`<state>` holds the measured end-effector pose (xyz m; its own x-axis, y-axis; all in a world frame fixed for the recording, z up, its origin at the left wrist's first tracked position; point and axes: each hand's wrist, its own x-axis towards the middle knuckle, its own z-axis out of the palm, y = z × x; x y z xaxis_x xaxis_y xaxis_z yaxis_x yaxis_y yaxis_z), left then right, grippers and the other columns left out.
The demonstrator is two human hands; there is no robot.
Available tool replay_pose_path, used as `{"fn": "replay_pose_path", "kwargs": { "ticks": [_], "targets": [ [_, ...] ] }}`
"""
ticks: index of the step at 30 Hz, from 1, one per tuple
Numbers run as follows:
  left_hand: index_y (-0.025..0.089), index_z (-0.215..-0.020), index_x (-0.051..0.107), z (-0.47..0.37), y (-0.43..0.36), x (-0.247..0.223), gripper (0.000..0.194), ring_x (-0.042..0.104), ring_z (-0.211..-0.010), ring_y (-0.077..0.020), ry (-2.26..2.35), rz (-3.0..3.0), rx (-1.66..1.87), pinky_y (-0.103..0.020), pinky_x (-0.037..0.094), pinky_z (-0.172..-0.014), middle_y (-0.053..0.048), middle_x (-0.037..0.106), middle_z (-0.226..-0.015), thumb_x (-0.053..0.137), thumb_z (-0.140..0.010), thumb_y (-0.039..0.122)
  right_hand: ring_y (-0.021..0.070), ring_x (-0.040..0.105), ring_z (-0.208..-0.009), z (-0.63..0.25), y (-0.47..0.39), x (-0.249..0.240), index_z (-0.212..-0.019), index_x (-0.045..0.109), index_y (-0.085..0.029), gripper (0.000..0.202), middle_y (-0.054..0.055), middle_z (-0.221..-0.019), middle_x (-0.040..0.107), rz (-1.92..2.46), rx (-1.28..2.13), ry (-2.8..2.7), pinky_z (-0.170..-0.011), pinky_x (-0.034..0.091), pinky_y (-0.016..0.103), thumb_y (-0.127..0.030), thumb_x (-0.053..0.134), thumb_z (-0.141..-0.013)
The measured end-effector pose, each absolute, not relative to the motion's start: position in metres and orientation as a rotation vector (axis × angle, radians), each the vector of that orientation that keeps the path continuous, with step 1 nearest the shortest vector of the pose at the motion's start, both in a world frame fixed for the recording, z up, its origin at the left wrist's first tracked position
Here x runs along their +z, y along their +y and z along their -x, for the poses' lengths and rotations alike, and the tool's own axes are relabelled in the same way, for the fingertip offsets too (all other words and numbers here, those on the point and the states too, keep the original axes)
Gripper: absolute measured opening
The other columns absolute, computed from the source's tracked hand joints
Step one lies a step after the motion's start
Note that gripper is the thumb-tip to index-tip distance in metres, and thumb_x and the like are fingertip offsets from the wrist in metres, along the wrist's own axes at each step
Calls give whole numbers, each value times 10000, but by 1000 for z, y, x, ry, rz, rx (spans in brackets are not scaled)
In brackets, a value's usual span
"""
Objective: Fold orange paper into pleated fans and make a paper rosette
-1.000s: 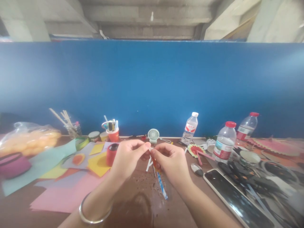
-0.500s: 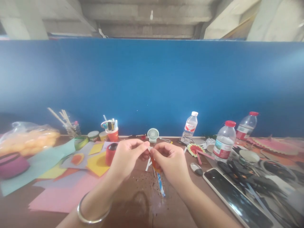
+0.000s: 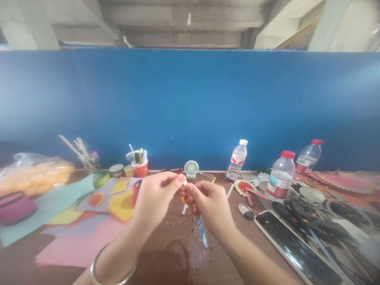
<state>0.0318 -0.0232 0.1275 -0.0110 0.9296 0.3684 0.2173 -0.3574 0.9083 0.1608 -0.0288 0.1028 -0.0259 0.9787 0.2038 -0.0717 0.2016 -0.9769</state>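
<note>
My left hand (image 3: 162, 194) is closed in a pinch, thumb against forefinger, on a small white strip (image 3: 185, 183). Close against it, my right hand (image 3: 209, 202) is closed too, its thumb tip at the lower end of that strip. An orange piece with a jagged edge (image 3: 183, 198), seemingly folded paper, shows between the hands; my right fingers curl around it and hide most of it. Below my right hand a blue-and-white strip (image 3: 202, 233) lies on the brown table (image 3: 166, 257), among dark crumbs. Another white strip (image 3: 184, 209) lies behind the hands.
Coloured paper sheets (image 3: 80, 243) and a red cup-like object (image 3: 136, 190) are at left. A small fan (image 3: 191, 168) stands at the back. To the right are a phone (image 3: 293, 241), a pleated paper rosette (image 3: 244, 187), a white-capped bottle (image 3: 237, 160) and red-capped bottles (image 3: 280, 178).
Both hands stay pinched together, with my right hand slightly turned and shifted left. The orange piece has moved up and left between the fingers. More of the white strip behind my right hand shows.
</note>
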Motion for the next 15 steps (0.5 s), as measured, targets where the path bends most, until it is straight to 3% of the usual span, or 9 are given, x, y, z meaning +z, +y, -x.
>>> {"fn": "replay_pose_path", "kwargs": {
  "ticks": [7, 15],
  "targets": [
    [186, -694, 621, -28, -21, 131, 200, 588, -618, -145, 1259, -1726, 1444, -250, 477, -592, -2, 639, -641, 531, -760, 353, 80, 455, -447, -159, -29, 100, -647, 577, -145, 172, -13, -534, 543, 909, 1150, -1213, -416, 371, 184, -301, 584, -718],
    [185, -644, 621, -31, -24, 131, 234, 603, -622, -166, 1363, -1783, 1466, -267, 465, -623, -16, 656, -647, 528, -753, 369, 97, 451, -441, -159, -30, 100, -628, 577, -157, 175, -20, -491, 528, 974, 1025, -1282, -435, 353, 202, -305, 559, -720]
  ]
}}
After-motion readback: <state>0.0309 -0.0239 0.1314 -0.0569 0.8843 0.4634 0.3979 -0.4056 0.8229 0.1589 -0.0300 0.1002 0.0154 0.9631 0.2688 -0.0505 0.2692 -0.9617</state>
